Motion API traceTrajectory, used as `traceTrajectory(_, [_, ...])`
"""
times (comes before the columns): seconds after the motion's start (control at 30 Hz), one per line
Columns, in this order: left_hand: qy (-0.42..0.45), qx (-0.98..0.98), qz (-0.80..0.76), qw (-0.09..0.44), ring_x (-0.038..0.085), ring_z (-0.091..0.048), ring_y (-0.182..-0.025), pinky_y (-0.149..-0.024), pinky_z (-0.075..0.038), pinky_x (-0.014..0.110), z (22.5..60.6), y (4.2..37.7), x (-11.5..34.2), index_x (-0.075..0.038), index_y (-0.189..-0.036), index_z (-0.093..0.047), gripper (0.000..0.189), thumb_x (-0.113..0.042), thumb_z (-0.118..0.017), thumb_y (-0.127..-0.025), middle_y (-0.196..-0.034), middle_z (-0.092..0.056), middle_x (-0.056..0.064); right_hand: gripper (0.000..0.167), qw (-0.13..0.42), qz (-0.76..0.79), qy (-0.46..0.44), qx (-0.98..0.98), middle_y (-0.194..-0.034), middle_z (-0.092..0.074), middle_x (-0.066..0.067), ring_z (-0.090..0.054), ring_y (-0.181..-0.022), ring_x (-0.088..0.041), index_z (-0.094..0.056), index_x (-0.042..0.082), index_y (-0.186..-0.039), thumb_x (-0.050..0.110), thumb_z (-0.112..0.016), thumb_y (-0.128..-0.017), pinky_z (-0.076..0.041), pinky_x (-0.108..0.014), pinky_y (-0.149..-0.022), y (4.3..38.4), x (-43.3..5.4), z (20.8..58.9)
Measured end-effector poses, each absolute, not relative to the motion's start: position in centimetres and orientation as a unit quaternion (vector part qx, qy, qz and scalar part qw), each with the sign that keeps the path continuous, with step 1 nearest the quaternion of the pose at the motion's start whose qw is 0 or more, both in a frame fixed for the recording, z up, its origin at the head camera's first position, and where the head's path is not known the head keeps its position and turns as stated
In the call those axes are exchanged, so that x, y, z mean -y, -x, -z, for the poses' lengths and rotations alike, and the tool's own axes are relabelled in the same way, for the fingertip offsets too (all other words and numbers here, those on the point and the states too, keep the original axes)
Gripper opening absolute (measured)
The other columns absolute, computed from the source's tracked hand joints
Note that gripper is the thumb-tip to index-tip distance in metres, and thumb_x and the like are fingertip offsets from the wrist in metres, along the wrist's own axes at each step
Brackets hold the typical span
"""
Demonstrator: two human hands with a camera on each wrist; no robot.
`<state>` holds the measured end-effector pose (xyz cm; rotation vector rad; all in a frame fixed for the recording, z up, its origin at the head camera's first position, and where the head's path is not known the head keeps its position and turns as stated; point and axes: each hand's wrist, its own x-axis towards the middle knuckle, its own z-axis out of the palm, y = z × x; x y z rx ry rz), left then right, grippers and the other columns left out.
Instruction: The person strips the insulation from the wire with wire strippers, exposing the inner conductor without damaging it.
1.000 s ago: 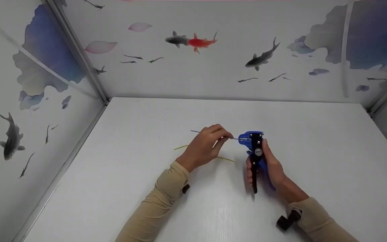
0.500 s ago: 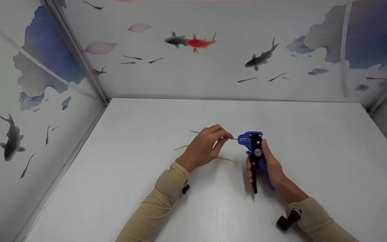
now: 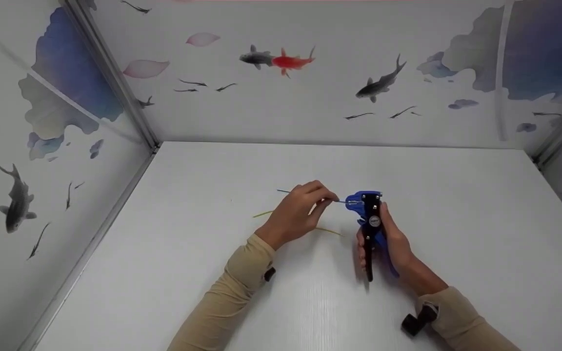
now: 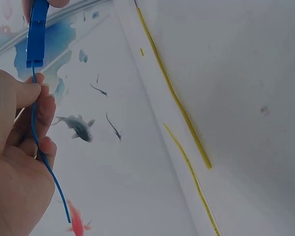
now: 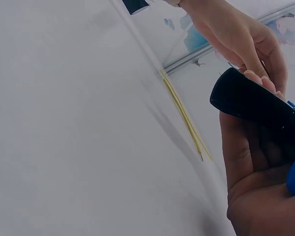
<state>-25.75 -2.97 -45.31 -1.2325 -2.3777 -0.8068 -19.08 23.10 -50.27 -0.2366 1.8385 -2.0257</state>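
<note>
Blue wire (image 4: 55,178) runs into the left side of the wire stripper (image 3: 372,207), so it appears loaded, its inserted end hidden inside. Just left of the stripper, the left hand (image 3: 300,209) pinches the wire between thumb and fingertips; the right hand (image 3: 397,239) has its fingers curled round the stripper's handles, whose ends stand apart. The free tail, farther left of the stripper, shows no bared metal, so stripping looks not yet done; squeezing and drawing the wire out seem left. Also left of the stripper, yellow wires (image 3: 330,231) lie on the table (image 3: 178,253); one seems bared at its tip, though dimness leaves the rest unclear.
</note>
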Motion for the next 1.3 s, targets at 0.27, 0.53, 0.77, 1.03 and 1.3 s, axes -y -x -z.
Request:
traceTrajectory(0.27, [0.432, 0.839, 0.281, 0.175, 0.011, -0.07, -0.106, -0.098, -0.058, 0.027, 45.4, 25.7, 3.0, -0.014, -0.123, -0.077, 0.019, -0.012, -0.064, -0.111, -0.116, -0.073, 0.0, 0.091, 0.192, 0.722, 0.084, -0.66, -0.074, -0.068, -0.002, -0.068, -0.064, -0.019, -0.062, 0.008, -0.088, 0.075, -0.005, -0.108, -0.062, -0.041, -0.064, 18.8, -23.1, 50.2])
traceTrajectory(0.53, [0.431, 0.839, 0.285, 0.172, 0.01, -0.069, -0.104, -0.098, -0.057, 0.026, 45.6, 25.4, 2.9, -0.015, -0.124, -0.077, 0.019, -0.013, -0.064, -0.11, -0.115, -0.074, -0.001, 0.09, 0.187, 0.722, 0.069, -0.663, -0.073, -0.067, -0.002, -0.067, -0.062, -0.02, -0.062, 0.007, -0.089, 0.076, -0.007, -0.108, -0.062, -0.04, -0.062, 18.5, -23.1, 50.3])
traceTrajectory(0.77, [0.434, 0.836, 0.285, 0.177, 0.009, -0.07, -0.103, -0.099, -0.057, 0.025, 45.4, 25.4, 2.7, -0.015, -0.124, -0.076, 0.019, -0.013, -0.063, -0.111, -0.115, -0.073, -0.001, 0.09, 0.169, 0.719, 0.055, -0.672, -0.072, -0.064, -0.002, -0.065, -0.061, -0.02, -0.059, 0.007, -0.089, 0.077, -0.007, -0.107, -0.061, -0.04, -0.06, 18.4, -23.0, 50.1])
traceTrajectory(1.03, [0.442, 0.82, 0.31, 0.189, 0.011, -0.07, -0.098, -0.09, -0.057, 0.03, 45.2, 25.4, 2.7, -0.013, -0.121, -0.078, 0.016, -0.014, -0.066, -0.11, -0.111, -0.074, 0.0, 0.091, 0.109, 0.706, 0.074, -0.696, -0.069, -0.061, -0.006, -0.063, -0.057, -0.023, -0.055, -0.002, -0.09, 0.071, -0.004, -0.109, -0.062, -0.046, -0.056, 18.4, -22.3, 49.7])
traceTrajectory(1.3, [0.443, 0.812, 0.323, 0.201, 0.008, -0.069, -0.097, -0.087, -0.054, 0.028, 44.9, 25.3, 2.6, -0.014, -0.118, -0.077, 0.014, -0.02, -0.067, -0.11, -0.109, -0.075, -0.002, 0.086, 0.09, 0.709, 0.069, -0.696, -0.069, -0.059, -0.005, -0.061, -0.055, -0.022, -0.054, 0.003, -0.092, 0.071, -0.006, -0.11, -0.061, -0.043, -0.054, 18.3, -22.0, 49.4])
